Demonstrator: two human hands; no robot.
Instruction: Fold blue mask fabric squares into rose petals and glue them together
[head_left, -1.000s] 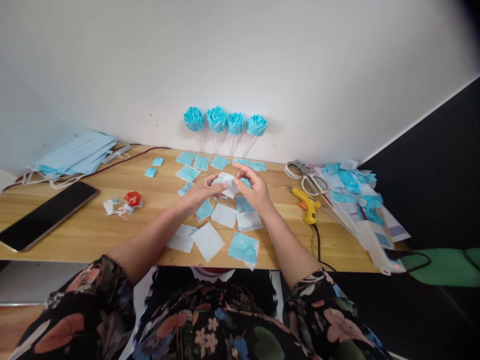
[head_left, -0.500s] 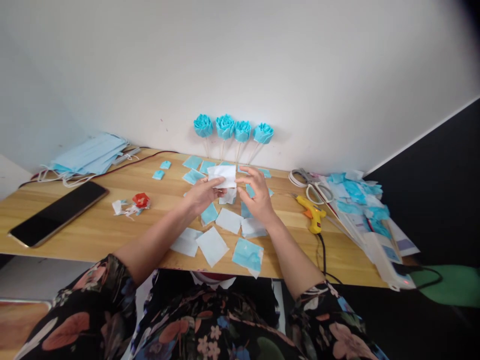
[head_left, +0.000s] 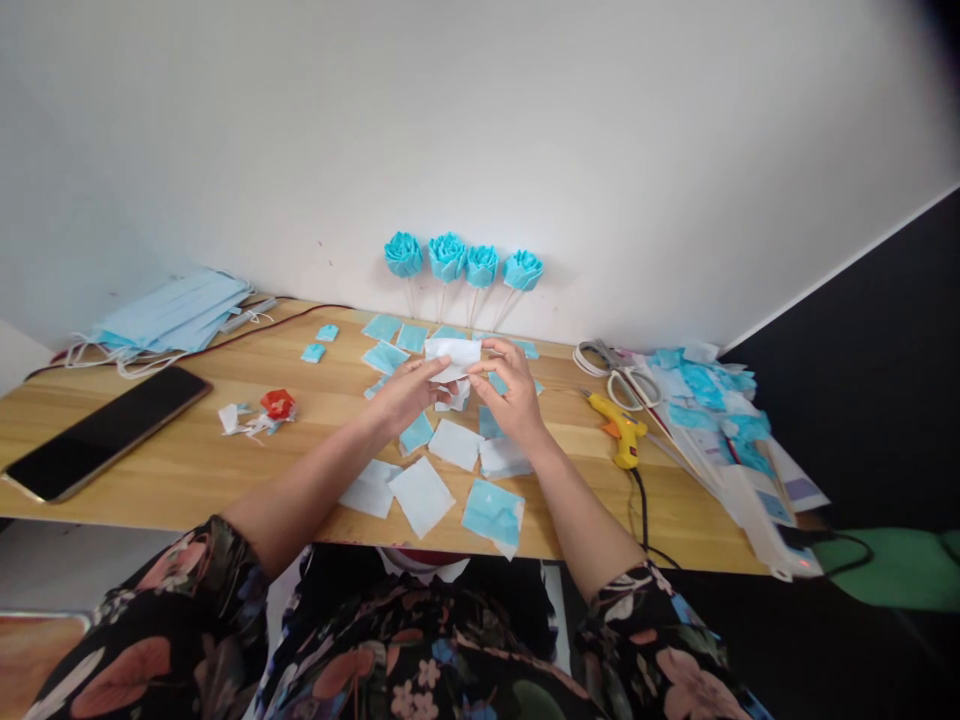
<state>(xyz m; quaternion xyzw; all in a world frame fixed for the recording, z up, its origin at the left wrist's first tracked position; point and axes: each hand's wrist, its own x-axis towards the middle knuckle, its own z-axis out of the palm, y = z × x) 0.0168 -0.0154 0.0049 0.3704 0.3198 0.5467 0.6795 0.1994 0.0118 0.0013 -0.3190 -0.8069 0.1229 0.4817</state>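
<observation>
Above the middle of the wooden table, a white fabric piece [head_left: 454, 356] is held up between both hands. My left hand [head_left: 410, 393] pinches its left end, thumb on top. At its right end, my right hand [head_left: 512, 388] grips the edge between thumb and fingers. Several blue and white squares lie beneath and around the hands, among them a white square [head_left: 421, 497] and a blue square [head_left: 493, 512] near the front edge. Behind, several blue fabric roses [head_left: 448, 258] on thin sticks lean against the wall.
Left on the table [head_left: 187, 480] are a phone [head_left: 109, 430], a stack of masks [head_left: 171, 318], two small folded blue pieces [head_left: 313, 353] and a red item [head_left: 278, 404] with scraps. To the right are scissors [head_left: 636, 388], a yellow glue gun [head_left: 621, 430], blue scraps [head_left: 705, 385] and a power strip [head_left: 761, 520].
The white piece and both hands have shifted slightly right. My right hand's fingers have closed onto the piece's right edge. The whole view has moved a little.
</observation>
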